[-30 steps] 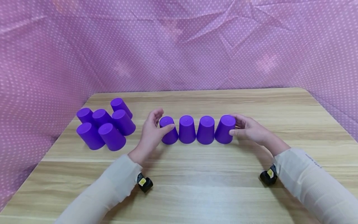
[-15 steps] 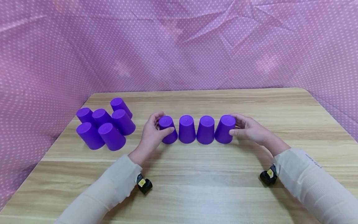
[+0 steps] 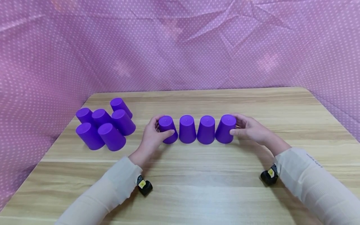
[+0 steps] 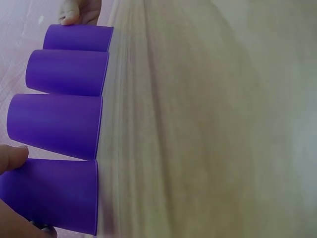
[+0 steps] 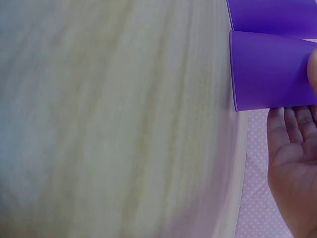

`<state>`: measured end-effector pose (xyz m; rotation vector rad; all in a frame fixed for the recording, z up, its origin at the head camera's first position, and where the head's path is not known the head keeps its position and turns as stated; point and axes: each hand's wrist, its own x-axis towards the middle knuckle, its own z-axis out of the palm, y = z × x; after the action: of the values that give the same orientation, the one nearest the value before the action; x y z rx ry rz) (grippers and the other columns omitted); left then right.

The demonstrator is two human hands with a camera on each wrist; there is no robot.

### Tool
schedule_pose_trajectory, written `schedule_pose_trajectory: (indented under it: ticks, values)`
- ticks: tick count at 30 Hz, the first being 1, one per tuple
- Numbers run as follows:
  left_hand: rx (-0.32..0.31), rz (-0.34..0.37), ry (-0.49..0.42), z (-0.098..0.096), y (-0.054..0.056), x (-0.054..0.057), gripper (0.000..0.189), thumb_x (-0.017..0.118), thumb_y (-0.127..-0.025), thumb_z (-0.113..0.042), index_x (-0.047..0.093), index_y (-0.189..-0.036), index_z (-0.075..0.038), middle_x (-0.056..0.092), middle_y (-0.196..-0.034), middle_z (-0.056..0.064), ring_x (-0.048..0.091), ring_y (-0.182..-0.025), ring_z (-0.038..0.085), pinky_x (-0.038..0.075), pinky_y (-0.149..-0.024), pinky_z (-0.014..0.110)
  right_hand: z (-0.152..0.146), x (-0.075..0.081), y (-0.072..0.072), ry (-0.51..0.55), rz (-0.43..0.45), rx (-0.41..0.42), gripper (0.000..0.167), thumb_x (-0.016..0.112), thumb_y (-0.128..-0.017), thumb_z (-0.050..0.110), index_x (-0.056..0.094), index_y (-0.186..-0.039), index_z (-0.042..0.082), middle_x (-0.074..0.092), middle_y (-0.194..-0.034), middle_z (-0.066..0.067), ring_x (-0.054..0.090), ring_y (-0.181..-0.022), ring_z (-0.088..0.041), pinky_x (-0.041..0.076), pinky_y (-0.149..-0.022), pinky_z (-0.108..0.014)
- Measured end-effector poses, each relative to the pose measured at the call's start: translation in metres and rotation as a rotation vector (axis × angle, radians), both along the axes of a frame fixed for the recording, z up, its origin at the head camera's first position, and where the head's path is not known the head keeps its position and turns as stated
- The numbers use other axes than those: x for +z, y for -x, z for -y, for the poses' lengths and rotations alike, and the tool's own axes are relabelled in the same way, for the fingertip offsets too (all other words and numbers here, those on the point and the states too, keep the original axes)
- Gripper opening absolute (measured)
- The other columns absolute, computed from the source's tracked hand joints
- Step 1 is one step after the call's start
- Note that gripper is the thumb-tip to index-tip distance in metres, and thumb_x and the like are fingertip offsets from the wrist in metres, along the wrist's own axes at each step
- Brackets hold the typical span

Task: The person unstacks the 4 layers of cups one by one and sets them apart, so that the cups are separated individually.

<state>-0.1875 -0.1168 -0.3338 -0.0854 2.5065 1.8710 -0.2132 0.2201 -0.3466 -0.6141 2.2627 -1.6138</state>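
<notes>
Several purple plastic cups stand mouth-down in a row across the middle of the wooden table (image 3: 197, 175). My left hand (image 3: 150, 136) grips the leftmost cup (image 3: 169, 139), thumb across its near side and fingers behind it. At the other end, my right hand (image 3: 251, 131) holds the rightmost cup (image 3: 224, 131) with the thumb in front and the fingers at its far right side. Between them are two untouched cups, a left one (image 3: 187, 129) and a right one (image 3: 206, 130). The left wrist view shows a narrow gap beside the gripped cup (image 4: 54, 196), whose rim is at table level.
On the left of the table another group of upside-down purple cups (image 3: 112, 137) stands close together, with one cup (image 3: 121, 107) at its back. A pink polka-dot cloth (image 3: 180, 47) hangs behind and around the table. Small black cameras are on both wrists.
My left fingers, raised at first, have come down behind the leftmost cup, and that cup has shifted slightly left, away from its neighbour. The right hand stays in place on its cup.
</notes>
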Motion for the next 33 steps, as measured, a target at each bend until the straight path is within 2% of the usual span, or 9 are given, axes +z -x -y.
schedule_pose_trajectory:
  ticks: [9,24,33]
  values:
    - [-0.008,0.009,-0.018,0.001,0.003,-0.003,0.061,0.072,-0.076,-0.003,0.043,-0.13,-0.009,0.053,-0.129,0.01,0.046,-0.124,0.023,0.036,-0.107,0.035,0.001,0.001,0.0,-0.008,0.005,-0.011,0.056,0.061,-0.086,0.002,0.034,-0.134,-0.009,0.048,-0.128,-0.029,0.053,-0.107,0.004,0.043,-0.093,-0.014]
    - [0.005,0.019,0.004,0.007,0.003,-0.002,0.061,0.073,-0.076,-0.006,0.043,-0.13,-0.008,0.053,-0.128,0.01,0.048,-0.122,0.023,0.038,-0.106,0.035,0.001,0.001,-0.001,-0.021,0.004,-0.018,0.058,0.061,-0.086,0.004,0.033,-0.135,-0.008,0.046,-0.131,-0.029,0.05,-0.109,0.004,0.041,-0.095,-0.013]
    - [0.01,0.003,0.008,0.013,0.002,0.004,0.061,0.073,-0.077,-0.007,0.043,-0.13,-0.007,0.053,-0.129,0.011,0.048,-0.122,0.023,0.038,-0.106,0.034,0.001,0.0,0.0,-0.017,0.009,-0.014,0.058,0.062,-0.086,0.005,0.034,-0.135,-0.007,0.047,-0.131,-0.028,0.05,-0.109,0.004,0.041,-0.095,-0.013]
